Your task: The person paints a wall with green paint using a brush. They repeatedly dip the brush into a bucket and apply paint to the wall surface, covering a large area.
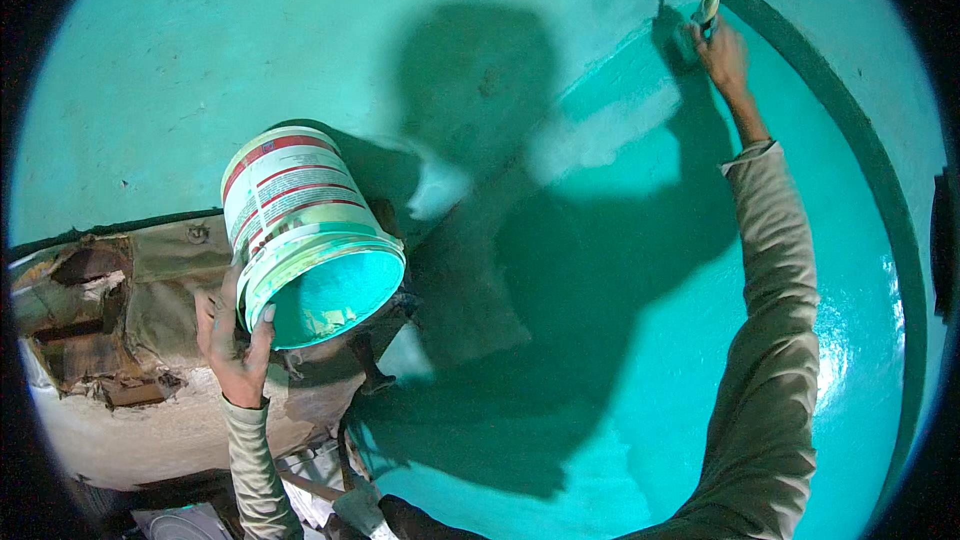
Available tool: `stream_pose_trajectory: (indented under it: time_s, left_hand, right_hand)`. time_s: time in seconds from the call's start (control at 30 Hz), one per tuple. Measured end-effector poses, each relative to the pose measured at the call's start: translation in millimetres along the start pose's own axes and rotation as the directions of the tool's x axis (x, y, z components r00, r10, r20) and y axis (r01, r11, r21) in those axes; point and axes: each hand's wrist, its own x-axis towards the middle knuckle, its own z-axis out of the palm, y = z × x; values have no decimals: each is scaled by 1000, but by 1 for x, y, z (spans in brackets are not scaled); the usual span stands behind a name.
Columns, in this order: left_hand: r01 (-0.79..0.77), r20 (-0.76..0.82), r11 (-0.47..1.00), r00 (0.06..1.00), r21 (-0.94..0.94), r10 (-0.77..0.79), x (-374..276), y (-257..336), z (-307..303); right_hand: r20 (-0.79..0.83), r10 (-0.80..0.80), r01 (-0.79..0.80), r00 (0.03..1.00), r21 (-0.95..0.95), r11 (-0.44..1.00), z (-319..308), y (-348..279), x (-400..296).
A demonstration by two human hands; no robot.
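My left hand (pixel 241 345) grips the rim of a white plastic paint bucket (pixel 296 187), which is tilted so its mouth faces down and towards me. Turquoise paint coats the inside. High at the right, my right hand (pixel 721 52) is closed around the pale handle of a paintbrush (pixel 707 7); its bristles are hard to make out against the wall. The brush is at the turquoise wall (pixel 780 240), near the upper edge of a glossy, brighter painted area. A duller turquoise surface (pixel 300 37) lies beyond that edge.
A dark curved band (pixel 862 120) borders the glossy paint on the right. Worn brown cloth or padding (pixel 172 262) with torn parts lies at the left, above a pale rounded surface (pixel 150 435). Papers and other items (pixel 315 465) sit at the bottom. Shadows fall across the wall.
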Motion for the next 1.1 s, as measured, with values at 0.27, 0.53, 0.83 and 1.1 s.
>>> stream_pose_trajectory:
  time_s: [0.27,0.53,0.83,1.1]
  left_hand:
    - [-33,13,999,999,31,32,0,0,1]
    - [-30,-4,999,1000,-13,30,3,6,3]
    - [-69,12,997,998,22,69,4,3,2]
    - [-77,18,995,997,71,76,3,2,-1]
  right_hand:
    - [148,-335,364,931,-291,884,-30,-31,-24]
    - [258,-504,492,824,112,863,-21,-129,-136]
    - [85,-50,26,995,262,965,-6,-21,-81]
    - [-5,-389,389,921,-22,921,-59,-26,-49]
